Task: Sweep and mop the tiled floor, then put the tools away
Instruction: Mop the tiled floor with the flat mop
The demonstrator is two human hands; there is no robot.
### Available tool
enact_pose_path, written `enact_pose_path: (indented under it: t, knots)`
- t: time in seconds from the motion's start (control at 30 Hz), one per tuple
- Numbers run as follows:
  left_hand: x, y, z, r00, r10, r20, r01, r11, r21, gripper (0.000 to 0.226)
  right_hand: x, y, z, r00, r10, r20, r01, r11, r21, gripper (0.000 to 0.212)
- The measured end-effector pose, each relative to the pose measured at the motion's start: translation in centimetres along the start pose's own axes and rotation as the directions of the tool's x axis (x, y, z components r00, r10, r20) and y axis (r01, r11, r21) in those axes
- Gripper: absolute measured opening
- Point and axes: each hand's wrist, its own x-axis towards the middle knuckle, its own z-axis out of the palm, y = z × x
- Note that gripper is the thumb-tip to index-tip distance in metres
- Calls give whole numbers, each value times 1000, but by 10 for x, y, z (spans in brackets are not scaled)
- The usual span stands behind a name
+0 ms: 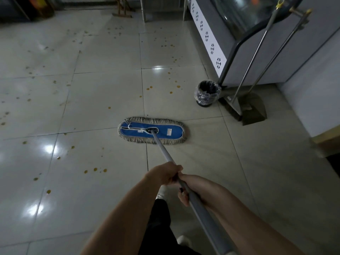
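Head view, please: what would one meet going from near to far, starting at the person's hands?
Nearest, the right hand on the mop handle → left hand → blue mop head → lined bin → wooden-handled tool at the far wall.

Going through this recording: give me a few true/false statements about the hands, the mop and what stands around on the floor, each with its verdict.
1. The left hand and the right hand both grip the mop handle. True.
2. The blue mop head is lifted off the tiled floor. False: it lies flat on the tiles.
3. The small bin stands upright and has a clear bag lining it. True.
4. The tiles left of the mop head are spotless. False: orange spots dot them.
5. The broom and dustpan stand propped by the freezer cabinet on the right. True.
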Motion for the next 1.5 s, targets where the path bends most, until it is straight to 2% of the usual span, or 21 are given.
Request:
enact_pose_path:
  t: [0.13,0.33,0.53,0.67,0.9,1.1,1.5]
  knots:
    - [-22,-33,17,1000,3,0,-3,1000,-8,24,-13,37,-7,1000,-18,19,19,999,-46,43]
    - [-37,-54,20,1000,-6,-24,5,1000,-30,28,-14,57,-3,999,48,7,-48,998,-47,50]
    - [-25,-48,4,996,47,-73,-55,992,-111,26,13,38,14,996,-4,-87,-16,974,-226,50]
    - [-17,-29,-14,997,62,-49,-69,986,-154,26,19,12,23,997,18,-80,-35,975,-221,50]
    - [5,25,-61,995,74,-72,-86,980,-178,27,45,-56,52,997,28,-76,-47,964,-260,50]
    - [35,102,-142,995,81,-59,-91,976,-199,26,72,-151,110,998,13,-67,-29,968,-251,45]
    - [103,252,-312,998,57,-30,-62,970,-237,26,140,-338,237,995,39,-94,-56,979,-196,52]
